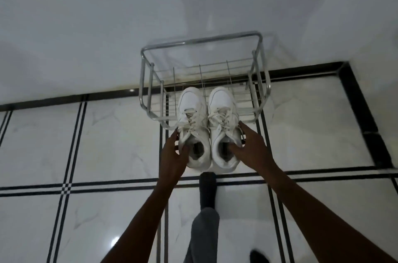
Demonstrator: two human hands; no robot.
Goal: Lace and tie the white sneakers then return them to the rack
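Two white sneakers, side by side and touching: the left sneaker (193,127) in our left hand (174,155), the right sneaker (224,127) in our right hand (252,146). Each hand has its thumb dipped into the collar and its fingers wrapped down the outer side. Both appear laced. Toes are over the front of the wire rack (204,73); heels hang out toward us above the tiled floor (107,144). Long axes run straight away from us, toes at the wall. The risk, we'd say: let go now and the overhanging heels could tip the pair off the front rail, or a lace could snag in the wires.
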